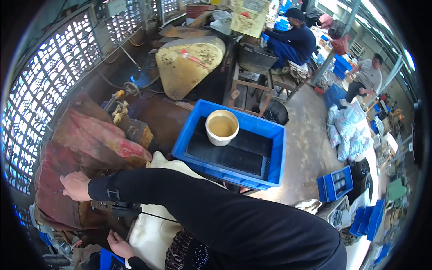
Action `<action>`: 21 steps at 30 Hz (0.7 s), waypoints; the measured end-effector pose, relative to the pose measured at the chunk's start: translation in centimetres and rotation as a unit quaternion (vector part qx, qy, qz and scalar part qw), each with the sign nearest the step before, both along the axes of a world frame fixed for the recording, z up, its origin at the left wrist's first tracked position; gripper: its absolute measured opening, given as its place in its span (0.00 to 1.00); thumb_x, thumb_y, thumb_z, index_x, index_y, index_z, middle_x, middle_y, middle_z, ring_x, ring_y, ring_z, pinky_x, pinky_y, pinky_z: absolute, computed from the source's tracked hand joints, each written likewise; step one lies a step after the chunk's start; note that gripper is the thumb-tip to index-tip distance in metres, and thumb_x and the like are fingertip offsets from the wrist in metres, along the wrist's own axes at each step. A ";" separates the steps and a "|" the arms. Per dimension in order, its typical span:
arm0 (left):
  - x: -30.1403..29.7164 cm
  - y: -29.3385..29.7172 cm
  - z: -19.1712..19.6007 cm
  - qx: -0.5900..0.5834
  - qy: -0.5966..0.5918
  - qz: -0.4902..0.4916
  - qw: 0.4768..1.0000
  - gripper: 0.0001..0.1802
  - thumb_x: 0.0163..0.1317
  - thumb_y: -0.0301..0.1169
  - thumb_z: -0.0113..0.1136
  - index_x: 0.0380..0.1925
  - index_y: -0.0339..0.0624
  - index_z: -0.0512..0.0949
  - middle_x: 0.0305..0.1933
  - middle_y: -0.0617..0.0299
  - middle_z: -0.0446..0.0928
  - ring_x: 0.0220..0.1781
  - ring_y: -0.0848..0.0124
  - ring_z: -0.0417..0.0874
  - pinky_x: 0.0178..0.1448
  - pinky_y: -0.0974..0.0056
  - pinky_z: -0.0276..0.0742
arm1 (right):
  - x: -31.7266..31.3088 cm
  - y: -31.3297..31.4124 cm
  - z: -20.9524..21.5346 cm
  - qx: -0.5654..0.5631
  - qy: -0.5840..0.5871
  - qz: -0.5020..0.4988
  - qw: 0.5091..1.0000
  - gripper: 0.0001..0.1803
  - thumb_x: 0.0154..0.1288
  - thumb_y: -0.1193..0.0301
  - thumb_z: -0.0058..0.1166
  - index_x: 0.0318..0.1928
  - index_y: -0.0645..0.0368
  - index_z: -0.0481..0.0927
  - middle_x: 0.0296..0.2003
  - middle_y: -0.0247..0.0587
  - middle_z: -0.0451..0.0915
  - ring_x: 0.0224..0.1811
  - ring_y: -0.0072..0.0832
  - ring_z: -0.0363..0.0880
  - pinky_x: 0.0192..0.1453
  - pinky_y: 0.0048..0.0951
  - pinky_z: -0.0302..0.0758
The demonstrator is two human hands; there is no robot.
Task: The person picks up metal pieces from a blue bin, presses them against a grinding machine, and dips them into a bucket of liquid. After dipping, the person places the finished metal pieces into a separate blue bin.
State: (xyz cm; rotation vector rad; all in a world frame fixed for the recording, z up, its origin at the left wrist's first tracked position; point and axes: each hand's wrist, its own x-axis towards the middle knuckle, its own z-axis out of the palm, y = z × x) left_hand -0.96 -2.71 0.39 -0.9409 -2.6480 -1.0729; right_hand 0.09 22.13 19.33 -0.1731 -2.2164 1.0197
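Note:
My right arm reaches across to the left in a black sleeve, with a strapped dark device (123, 209) near the wrist. My right hand (76, 186) is closed on a small, thin dark piece (58, 191), too small to name. It is over a worn red-brown cloth (58, 166) draped across what looks like a machine. Lower down, my left hand (119, 245) has its fingers apart and nothing visible in it. A cream-coloured apron or cover (155, 238) lies beside it, partly hidden by my right arm.
A blue crate (281, 157) holds dark flat pieces and a white tub (220, 141) of cloudy liquid. Behind stands a yellowed machine guard (189, 67). One person (294, 40) sits at the back; another (371, 74) is at right near filled plastic bags (348, 126). A smaller blue crate (335, 183) stands right.

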 end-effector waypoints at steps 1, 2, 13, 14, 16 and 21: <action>1.3 1.1 1.1 -0.043 0.013 0.016 0.999 0.15 0.70 0.30 0.51 0.50 0.33 0.78 0.49 0.48 0.80 0.50 0.55 0.80 0.55 0.59 0.74 | -0.8 -0.2 -0.5 0.002 -0.016 -0.011 1.000 0.18 0.56 0.65 0.62 0.40 0.68 0.78 0.27 0.55 0.79 0.37 0.50 0.81 0.39 0.46 0.74; 1.8 1.6 1.7 -0.085 0.024 0.030 0.996 0.14 0.69 0.30 0.52 0.49 0.34 0.78 0.48 0.47 0.80 0.50 0.52 0.80 0.53 0.58 0.75 | -1.7 -0.4 -0.9 0.004 -0.033 -0.024 0.999 0.19 0.56 0.65 0.62 0.41 0.69 0.77 0.28 0.55 0.79 0.37 0.49 0.81 0.39 0.46 0.74; 2.0 1.7 2.5 -0.125 -0.008 0.076 0.989 0.15 0.68 0.34 0.52 0.49 0.37 0.79 0.49 0.48 0.79 0.50 0.49 0.80 0.50 0.55 0.75 | -6.4 -0.7 -3.8 0.066 -0.053 -0.050 0.995 0.14 0.55 0.68 0.61 0.38 0.65 0.78 0.25 0.51 0.81 0.34 0.48 0.82 0.38 0.46 0.76; 2.1 1.7 2.5 -0.134 -0.004 0.079 0.988 0.16 0.68 0.34 0.52 0.49 0.37 0.79 0.50 0.48 0.79 0.50 0.49 0.80 0.51 0.55 0.75 | -6.6 -0.5 -3.9 0.056 -0.052 -0.051 0.996 0.14 0.55 0.68 0.61 0.38 0.64 0.78 0.25 0.50 0.81 0.34 0.48 0.82 0.37 0.46 0.76; 2.2 1.8 2.6 -0.137 -0.002 0.078 0.987 0.16 0.68 0.34 0.52 0.49 0.37 0.79 0.50 0.48 0.79 0.50 0.49 0.80 0.51 0.54 0.75 | -7.1 -0.5 -3.8 0.071 -0.058 -0.042 0.995 0.14 0.55 0.68 0.61 0.38 0.64 0.78 0.25 0.50 0.81 0.34 0.48 0.82 0.37 0.46 0.76; 2.2 2.0 2.5 -0.143 0.005 0.073 0.987 0.16 0.69 0.35 0.51 0.49 0.38 0.79 0.50 0.48 0.80 0.49 0.48 0.80 0.51 0.54 0.74 | -8.3 -0.3 -3.3 0.110 -0.072 -0.050 0.990 0.15 0.55 0.68 0.59 0.40 0.65 0.79 0.26 0.50 0.81 0.34 0.48 0.82 0.37 0.46 0.76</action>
